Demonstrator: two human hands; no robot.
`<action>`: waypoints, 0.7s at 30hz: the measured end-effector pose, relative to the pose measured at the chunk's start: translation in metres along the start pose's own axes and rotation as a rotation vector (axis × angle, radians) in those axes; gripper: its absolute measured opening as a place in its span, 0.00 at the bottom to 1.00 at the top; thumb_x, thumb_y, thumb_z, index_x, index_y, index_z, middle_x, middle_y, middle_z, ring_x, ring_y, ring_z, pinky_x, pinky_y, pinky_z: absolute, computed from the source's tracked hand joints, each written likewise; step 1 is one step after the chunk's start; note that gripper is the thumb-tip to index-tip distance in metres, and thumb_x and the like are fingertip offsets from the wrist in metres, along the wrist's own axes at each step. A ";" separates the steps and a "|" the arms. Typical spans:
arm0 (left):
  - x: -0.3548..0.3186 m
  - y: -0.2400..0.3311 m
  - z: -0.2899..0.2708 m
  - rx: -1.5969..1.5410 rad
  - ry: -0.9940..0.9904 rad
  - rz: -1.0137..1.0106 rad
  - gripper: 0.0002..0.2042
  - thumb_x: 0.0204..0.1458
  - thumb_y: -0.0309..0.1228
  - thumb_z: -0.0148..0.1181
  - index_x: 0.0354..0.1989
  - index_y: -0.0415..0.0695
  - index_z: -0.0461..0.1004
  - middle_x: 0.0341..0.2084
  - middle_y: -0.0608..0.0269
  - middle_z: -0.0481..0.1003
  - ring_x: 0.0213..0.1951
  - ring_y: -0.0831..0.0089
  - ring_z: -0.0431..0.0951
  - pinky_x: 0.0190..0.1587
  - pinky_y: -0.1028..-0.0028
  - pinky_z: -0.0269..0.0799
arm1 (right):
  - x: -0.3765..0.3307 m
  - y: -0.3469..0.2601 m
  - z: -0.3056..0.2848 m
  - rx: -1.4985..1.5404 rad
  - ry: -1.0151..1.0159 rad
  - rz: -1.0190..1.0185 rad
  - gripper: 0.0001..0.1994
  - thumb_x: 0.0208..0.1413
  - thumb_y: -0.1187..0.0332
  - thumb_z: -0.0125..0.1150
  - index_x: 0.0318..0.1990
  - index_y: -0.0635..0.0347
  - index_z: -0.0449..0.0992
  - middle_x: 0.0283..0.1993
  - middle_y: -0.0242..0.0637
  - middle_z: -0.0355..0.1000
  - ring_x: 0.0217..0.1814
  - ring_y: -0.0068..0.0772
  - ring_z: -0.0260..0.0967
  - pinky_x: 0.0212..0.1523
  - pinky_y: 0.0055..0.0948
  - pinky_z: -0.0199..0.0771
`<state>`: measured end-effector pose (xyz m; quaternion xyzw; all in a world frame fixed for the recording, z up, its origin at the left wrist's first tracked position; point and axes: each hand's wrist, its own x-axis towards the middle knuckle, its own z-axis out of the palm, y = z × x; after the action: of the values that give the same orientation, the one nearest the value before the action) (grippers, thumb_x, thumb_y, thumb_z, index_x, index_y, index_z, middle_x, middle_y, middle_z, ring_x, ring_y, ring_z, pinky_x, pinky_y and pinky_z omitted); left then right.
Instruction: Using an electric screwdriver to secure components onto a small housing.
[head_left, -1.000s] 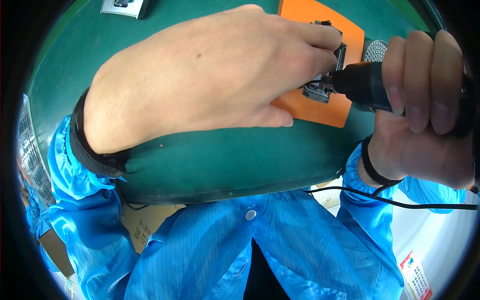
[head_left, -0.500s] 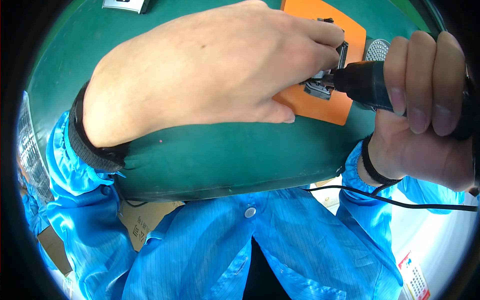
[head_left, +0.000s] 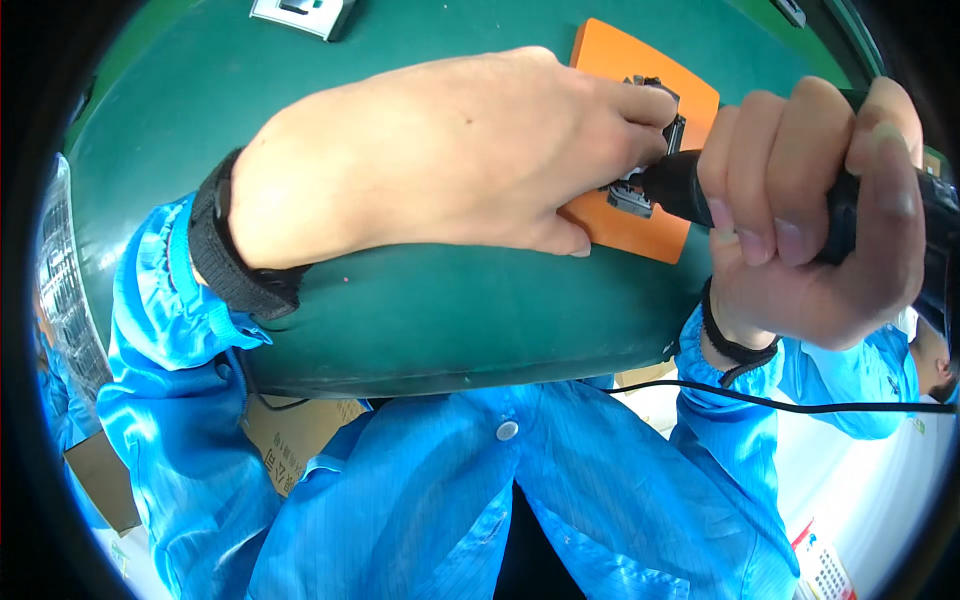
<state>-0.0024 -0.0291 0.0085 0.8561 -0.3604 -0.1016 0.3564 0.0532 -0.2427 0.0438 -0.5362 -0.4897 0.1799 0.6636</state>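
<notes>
My right hand (head_left: pixel 800 200) is wrapped around a black electric screwdriver (head_left: pixel 672 188), which lies nearly level and points left. Its tip meets a small black and grey assembly (head_left: pixel 630 203) seated on an orange plate (head_left: pixel 640 60). From the left, my left hand (head_left: pixel 470 150) reaches across with its back up. Its fingers bend over the assembly and hold it, while the thumb rests at the near edge of the plate. The fingertips and most of the assembly are hidden, and so is the exact contact of the screwdriver bit.
A green mat (head_left: pixel 450 320) covers the table. Far left on it stands a silver-white device (head_left: pixel 305 14). A black cable (head_left: pixel 740 397) runs below the near right edge. Cardboard (head_left: pixel 300 435) shows under the table. Another person's blue sleeve (head_left: pixel 850 385) is at the right.
The view has shifted a little, so the plate and device sit lower. My right hand's grip shows more of its thumb and fingers now. The screwdriver stays against the assembly.
</notes>
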 end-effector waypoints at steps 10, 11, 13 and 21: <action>-0.001 0.003 -0.005 0.451 0.037 0.244 0.12 0.47 0.27 0.66 0.41 0.38 0.79 0.46 0.59 0.79 0.43 0.61 0.83 0.44 0.63 0.82 | -0.010 -0.021 -0.003 0.276 0.607 -0.099 0.06 0.73 0.66 0.45 0.42 0.55 0.61 0.17 0.24 0.55 0.14 0.17 0.53 0.15 0.21 0.56; 0.000 0.010 -0.010 0.482 0.053 0.310 0.10 0.46 0.27 0.64 0.37 0.38 0.80 0.46 0.61 0.78 0.43 0.65 0.82 0.43 0.65 0.81 | -0.015 -0.035 -0.014 0.281 0.724 -0.128 0.08 0.73 0.65 0.44 0.38 0.52 0.58 0.17 0.25 0.55 0.14 0.16 0.51 0.15 0.20 0.56; 0.004 0.015 -0.024 0.387 0.076 0.363 0.06 0.50 0.25 0.67 0.35 0.36 0.82 0.41 0.59 0.80 0.39 0.60 0.81 0.42 0.65 0.81 | -0.028 -0.056 -0.036 0.196 0.767 -0.228 0.08 0.73 0.64 0.46 0.39 0.55 0.63 0.18 0.25 0.56 0.14 0.16 0.51 0.16 0.22 0.57; 0.007 0.017 -0.101 -0.702 0.390 -0.411 0.12 0.67 0.33 0.65 0.44 0.34 0.85 0.30 0.68 0.82 0.32 0.81 0.74 0.36 0.76 0.71 | -0.036 -0.050 -0.045 0.168 0.841 -0.256 0.07 0.73 0.66 0.46 0.40 0.54 0.62 0.19 0.25 0.56 0.15 0.17 0.51 0.19 0.21 0.58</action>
<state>0.0367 0.0120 0.0935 0.7403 -0.0528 -0.1228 0.6588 0.0604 -0.3121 0.0741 -0.4420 -0.2234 -0.0979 0.8632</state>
